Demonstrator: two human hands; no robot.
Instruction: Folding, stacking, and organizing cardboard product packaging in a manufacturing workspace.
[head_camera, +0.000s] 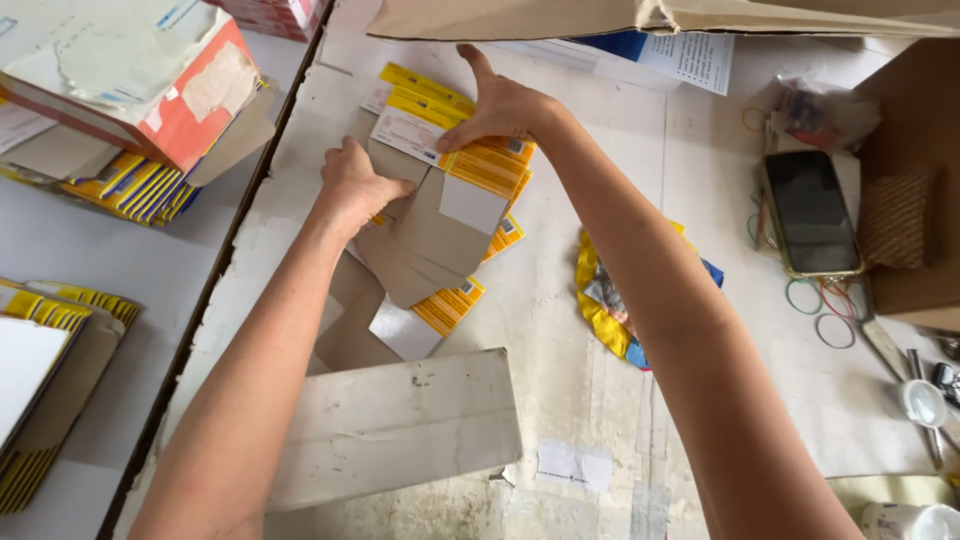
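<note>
While both hands are pressing on it, a fanned stack of flat yellow-and-grey cartons is lying near the far middle of the tabletop.
Left hand is curling loosely, fingers tucked against the stack's near-left edge; right hand is spreading wide, palm down, fingertips pinning the top yellow carton — seemingly squaring the pile between the two. A folded grey cardboard piece is sitting just below the stack, near the forearms. To the right, well apart: a crumpled yellow-and-blue wrapper, a dark phone, loose rubber bands. More yellow cartons are waiting at far left — nothing is blocking the hands.
</note>
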